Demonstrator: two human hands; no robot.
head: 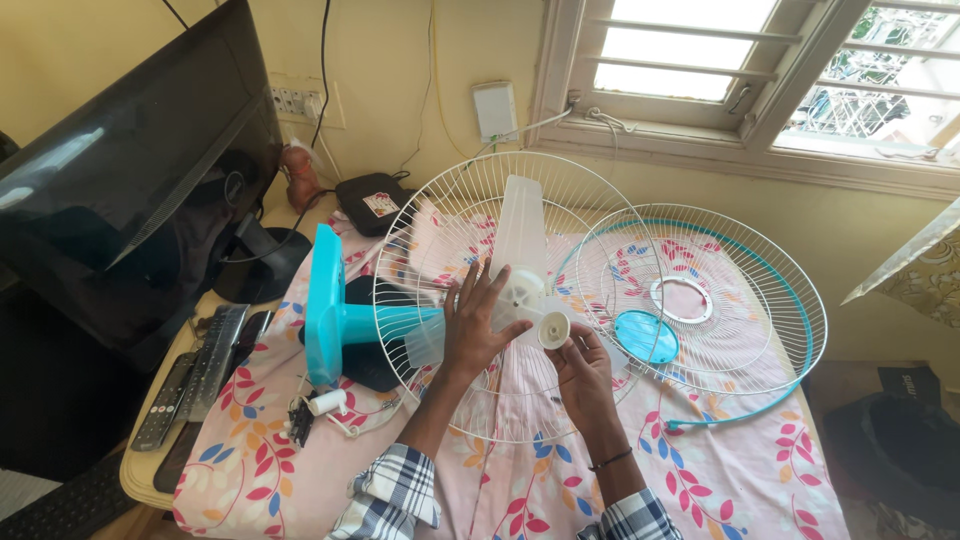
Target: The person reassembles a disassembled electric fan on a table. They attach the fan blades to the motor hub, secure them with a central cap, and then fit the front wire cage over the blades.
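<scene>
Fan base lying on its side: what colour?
Turquoise fan base, clearest in the head view.

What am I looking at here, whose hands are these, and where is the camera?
This single picture comes from a camera worn on a person's head, looking down at their own two bare hands. A partly dismantled table fan with a turquoise base lies on a floral cloth. The left hand rests flat on the translucent blade inside the rear wire guard. The right hand holds a small white cap at the hub. The front wire guard lies alongside; remote controls sit at the left.
</scene>
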